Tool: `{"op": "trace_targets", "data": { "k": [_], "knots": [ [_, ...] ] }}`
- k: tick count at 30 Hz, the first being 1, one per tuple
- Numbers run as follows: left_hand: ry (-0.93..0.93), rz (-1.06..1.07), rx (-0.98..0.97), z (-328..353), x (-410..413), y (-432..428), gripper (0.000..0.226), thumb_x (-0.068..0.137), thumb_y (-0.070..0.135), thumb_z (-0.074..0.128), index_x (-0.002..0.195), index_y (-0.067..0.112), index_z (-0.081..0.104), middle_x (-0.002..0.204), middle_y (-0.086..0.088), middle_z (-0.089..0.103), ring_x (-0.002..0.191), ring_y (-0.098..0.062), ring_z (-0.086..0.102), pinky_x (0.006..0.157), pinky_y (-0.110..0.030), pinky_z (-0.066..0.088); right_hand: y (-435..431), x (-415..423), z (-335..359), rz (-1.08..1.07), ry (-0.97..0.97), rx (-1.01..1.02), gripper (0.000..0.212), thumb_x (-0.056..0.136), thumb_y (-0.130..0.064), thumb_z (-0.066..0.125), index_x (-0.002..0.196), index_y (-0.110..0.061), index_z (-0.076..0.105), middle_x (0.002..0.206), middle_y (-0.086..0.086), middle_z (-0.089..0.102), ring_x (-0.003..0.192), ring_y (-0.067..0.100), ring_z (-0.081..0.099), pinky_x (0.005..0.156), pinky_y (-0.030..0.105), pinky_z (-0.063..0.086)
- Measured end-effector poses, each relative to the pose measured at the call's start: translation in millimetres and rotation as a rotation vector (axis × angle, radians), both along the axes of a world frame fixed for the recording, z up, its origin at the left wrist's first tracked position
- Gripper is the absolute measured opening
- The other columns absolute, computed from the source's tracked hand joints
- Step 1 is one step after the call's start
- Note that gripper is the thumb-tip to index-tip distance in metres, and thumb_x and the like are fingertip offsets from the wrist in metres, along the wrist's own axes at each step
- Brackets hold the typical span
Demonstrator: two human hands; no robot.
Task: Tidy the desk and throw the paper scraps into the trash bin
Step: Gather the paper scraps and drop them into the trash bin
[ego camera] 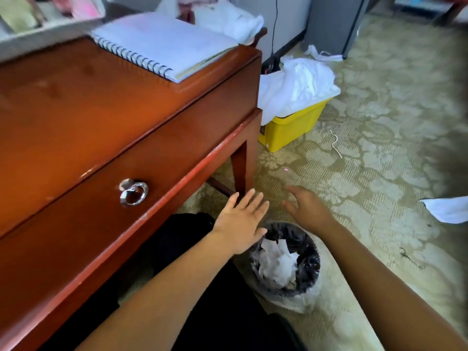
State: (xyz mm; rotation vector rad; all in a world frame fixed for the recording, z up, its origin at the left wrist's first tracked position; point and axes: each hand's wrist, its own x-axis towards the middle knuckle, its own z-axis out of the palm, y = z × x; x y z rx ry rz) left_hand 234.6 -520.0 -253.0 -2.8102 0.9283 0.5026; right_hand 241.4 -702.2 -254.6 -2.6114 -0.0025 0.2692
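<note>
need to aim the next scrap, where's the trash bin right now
In the head view the trash bin stands on the carpet at lower centre, just right of the desk leg, below both open hands, with crumpled paper already inside.

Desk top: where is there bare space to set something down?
The desk is bare wood from the spiral notebook at its far corner to the front edge above the ring pull. The back edge looks crowded, though blurred.
</note>
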Motion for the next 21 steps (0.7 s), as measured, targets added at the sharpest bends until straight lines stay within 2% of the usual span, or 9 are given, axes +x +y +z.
{"op": "trace_targets", "data": {
  "k": [5,8,12,21],
  "knots": [
    [-0.241,0.037,-0.013,79.8,-23.1,40.2,0.063,0.099,0.049,0.018,0.15,0.024,-0.009,0.159,-0.001,-0.014,0.145,-0.019,-0.019,0.116,-0.042,-0.01,34.1,1.3,81.2,0.118,-0.272,0.052,0.046,0.094,-0.02,0.052,0.138,-0.009,0.045,0.142,0.01,0.047,0.132,0.026,0.043,0.105,0.036,0.038],
    [-0.363,0.066,-0.044,123.8,-41.7,63.8,0.064,0.098,0.052,0.017,0.15,0.025,-0.009,0.159,-0.001,-0.015,0.145,-0.02,-0.02,0.116,-0.042,-0.012,61.5,-2.2,125.3,0.198,-0.425,0.081,0.051,0.094,-0.022,0.052,0.142,-0.014,0.039,0.145,0.007,0.044,0.133,0.024,0.04,0.105,0.036,0.038],
    [-0.466,0.145,-0.062,179.6,-69.7,103.5,0.064,0.098,0.053,0.017,0.15,0.026,-0.01,0.159,0.0,-0.016,0.145,-0.019,-0.021,0.116,-0.042,-0.013,110.6,-10.9,173.4,0.32,-0.58,0.026,0.054,0.095,-0.027,0.047,0.147,-0.02,0.03,0.152,0.003,0.034,0.142,0.02,0.026,0.115,0.036,0.025],
    [-0.545,0.46,-0.001,243.0,-142.6,225.7,0.065,0.096,0.056,0.019,0.15,0.03,-0.006,0.159,0.003,-0.01,0.145,-0.016,-0.018,0.116,-0.039,-0.011,256.5,-25.9,231.2,0.645,-0.658,-0.028,0.053,0.098,-0.037,0.039,0.148,-0.029,0.025,0.157,-0.004,0.022,0.146,0.016,0.015,0.119,0.041,0.018]
  ]
}}
